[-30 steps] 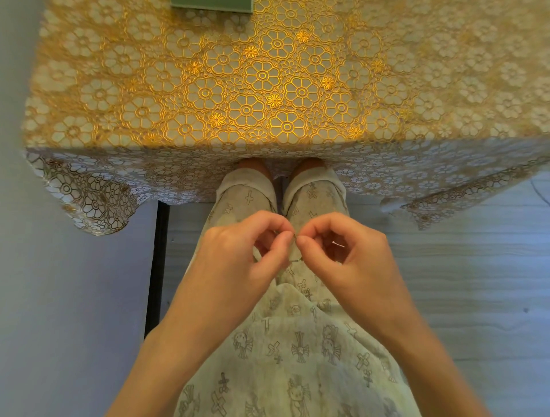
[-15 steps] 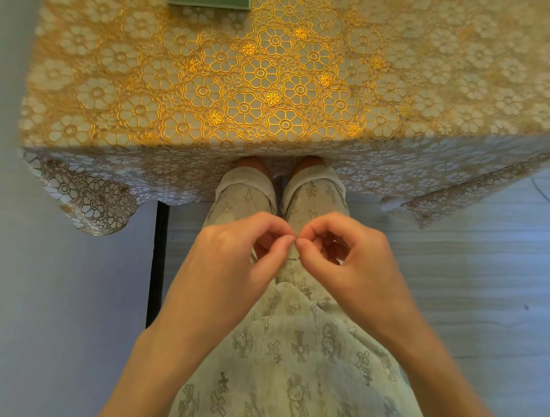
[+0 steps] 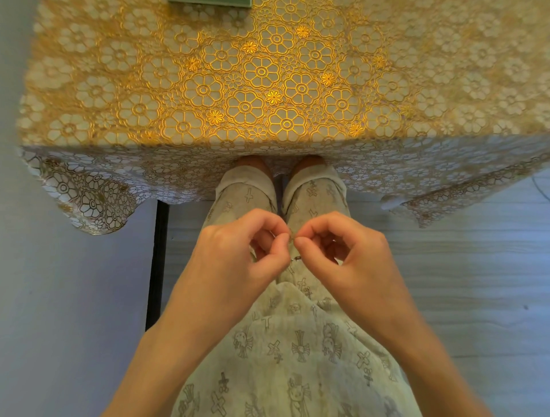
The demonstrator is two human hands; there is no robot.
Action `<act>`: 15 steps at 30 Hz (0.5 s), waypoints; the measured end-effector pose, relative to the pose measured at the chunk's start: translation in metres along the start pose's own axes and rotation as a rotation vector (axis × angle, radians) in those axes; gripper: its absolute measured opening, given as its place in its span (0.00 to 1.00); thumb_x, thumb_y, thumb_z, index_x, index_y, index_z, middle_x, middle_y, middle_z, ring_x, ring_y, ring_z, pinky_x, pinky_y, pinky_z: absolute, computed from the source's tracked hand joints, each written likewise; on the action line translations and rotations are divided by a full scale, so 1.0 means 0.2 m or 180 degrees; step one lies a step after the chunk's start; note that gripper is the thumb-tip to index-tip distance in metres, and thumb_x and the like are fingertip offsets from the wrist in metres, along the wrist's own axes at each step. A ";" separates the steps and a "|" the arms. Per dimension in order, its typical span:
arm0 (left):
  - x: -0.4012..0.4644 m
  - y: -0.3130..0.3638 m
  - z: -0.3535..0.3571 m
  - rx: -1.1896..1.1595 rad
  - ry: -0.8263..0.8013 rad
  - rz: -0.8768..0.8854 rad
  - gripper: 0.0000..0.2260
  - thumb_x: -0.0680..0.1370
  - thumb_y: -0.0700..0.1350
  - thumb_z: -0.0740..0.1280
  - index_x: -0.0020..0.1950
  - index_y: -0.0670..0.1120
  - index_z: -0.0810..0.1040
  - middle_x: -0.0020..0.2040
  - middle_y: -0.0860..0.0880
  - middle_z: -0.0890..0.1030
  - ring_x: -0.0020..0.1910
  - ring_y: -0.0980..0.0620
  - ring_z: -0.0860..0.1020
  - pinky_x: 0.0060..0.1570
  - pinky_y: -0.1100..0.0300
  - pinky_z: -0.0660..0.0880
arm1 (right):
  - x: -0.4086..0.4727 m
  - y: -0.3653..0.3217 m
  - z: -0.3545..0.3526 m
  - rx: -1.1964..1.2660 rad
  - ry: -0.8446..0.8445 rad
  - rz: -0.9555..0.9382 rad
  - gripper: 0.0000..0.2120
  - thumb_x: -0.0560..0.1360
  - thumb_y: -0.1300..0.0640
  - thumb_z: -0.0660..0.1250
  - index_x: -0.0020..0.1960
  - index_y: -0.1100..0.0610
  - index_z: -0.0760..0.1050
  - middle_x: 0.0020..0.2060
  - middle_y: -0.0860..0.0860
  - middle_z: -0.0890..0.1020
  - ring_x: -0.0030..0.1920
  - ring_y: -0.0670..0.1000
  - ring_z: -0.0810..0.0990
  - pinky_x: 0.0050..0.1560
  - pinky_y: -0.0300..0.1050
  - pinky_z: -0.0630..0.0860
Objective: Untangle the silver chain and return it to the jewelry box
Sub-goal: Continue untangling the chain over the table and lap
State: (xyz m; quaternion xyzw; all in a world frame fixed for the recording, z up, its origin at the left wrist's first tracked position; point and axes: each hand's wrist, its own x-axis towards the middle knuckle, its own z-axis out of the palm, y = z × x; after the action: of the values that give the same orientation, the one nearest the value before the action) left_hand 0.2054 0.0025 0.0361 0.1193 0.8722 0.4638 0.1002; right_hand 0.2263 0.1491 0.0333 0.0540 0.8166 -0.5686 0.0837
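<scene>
My left hand (image 3: 238, 256) and my right hand (image 3: 345, 256) meet in front of my body, below the table's near edge. Each pinches the thin silver chain (image 3: 295, 258) between thumb and forefinger, the fingertips almost touching. Only a short glinting bit of chain shows between the two thumbs; the remainder is hidden inside my curled fingers. A green box (image 3: 209, 2), probably the jewelry box, is cut off by the top edge of the view, at the far side of the table.
A table with a gold floral lace cloth (image 3: 268, 89) fills the upper half, its hem hanging over the near edge. My legs in patterned trousers (image 3: 297, 342) and my feet stand under it. A dark table leg (image 3: 156, 262) rises at the left over a grey plank floor (image 3: 464, 282).
Both hands stay in the same spot, the fingertips shifting slightly as they work the chain. A small glinting bit of chain now shows below the thumbs.
</scene>
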 end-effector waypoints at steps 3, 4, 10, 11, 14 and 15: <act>0.00 0.00 0.00 -0.0093 -0.0024 -0.0037 0.02 0.72 0.44 0.66 0.41 0.50 0.78 0.28 0.56 0.78 0.29 0.63 0.73 0.30 0.76 0.64 | 0.00 -0.01 -0.01 0.0279 -0.0043 0.0191 0.06 0.72 0.61 0.69 0.38 0.53 0.78 0.31 0.45 0.78 0.31 0.42 0.73 0.33 0.32 0.68; 0.00 0.00 -0.01 -0.0088 -0.0028 -0.0038 0.02 0.72 0.45 0.66 0.41 0.51 0.78 0.28 0.56 0.78 0.30 0.62 0.74 0.30 0.76 0.65 | 0.00 -0.01 -0.01 0.0351 -0.0067 0.0238 0.05 0.72 0.61 0.69 0.38 0.53 0.78 0.30 0.46 0.78 0.31 0.42 0.73 0.32 0.32 0.68; -0.01 0.00 -0.01 -0.0067 -0.0016 -0.0029 0.01 0.72 0.45 0.67 0.41 0.51 0.78 0.29 0.56 0.78 0.31 0.63 0.74 0.32 0.76 0.65 | 0.01 -0.02 -0.02 0.0796 -0.0133 0.0447 0.07 0.73 0.62 0.66 0.37 0.54 0.77 0.27 0.44 0.76 0.29 0.40 0.71 0.31 0.31 0.68; -0.01 0.01 -0.01 -0.0091 -0.0013 -0.0037 0.01 0.72 0.46 0.67 0.41 0.51 0.78 0.28 0.56 0.78 0.31 0.62 0.74 0.32 0.76 0.65 | 0.01 -0.02 -0.02 0.0820 -0.0150 0.0458 0.07 0.73 0.62 0.66 0.37 0.54 0.77 0.26 0.43 0.75 0.28 0.40 0.71 0.31 0.31 0.67; -0.01 0.01 -0.01 -0.0152 0.0002 -0.0049 0.01 0.72 0.46 0.67 0.41 0.51 0.77 0.28 0.55 0.77 0.31 0.60 0.75 0.31 0.74 0.66 | 0.01 -0.03 -0.02 0.0863 -0.0155 0.0454 0.09 0.73 0.63 0.66 0.36 0.53 0.77 0.26 0.43 0.75 0.28 0.40 0.70 0.30 0.31 0.67; -0.01 0.02 -0.01 -0.0156 0.0005 -0.0043 0.01 0.72 0.46 0.67 0.40 0.51 0.77 0.28 0.56 0.77 0.31 0.60 0.74 0.31 0.74 0.66 | 0.01 -0.03 -0.02 0.0872 -0.0147 0.0447 0.10 0.73 0.63 0.66 0.35 0.53 0.77 0.26 0.43 0.75 0.28 0.40 0.70 0.30 0.31 0.67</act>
State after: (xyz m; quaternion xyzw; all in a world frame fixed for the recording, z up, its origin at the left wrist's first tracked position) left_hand 0.2068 0.0025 0.0402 0.1105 0.8614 0.4844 0.1056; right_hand 0.2224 0.1501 0.0386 0.1089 0.7235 -0.6684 0.1339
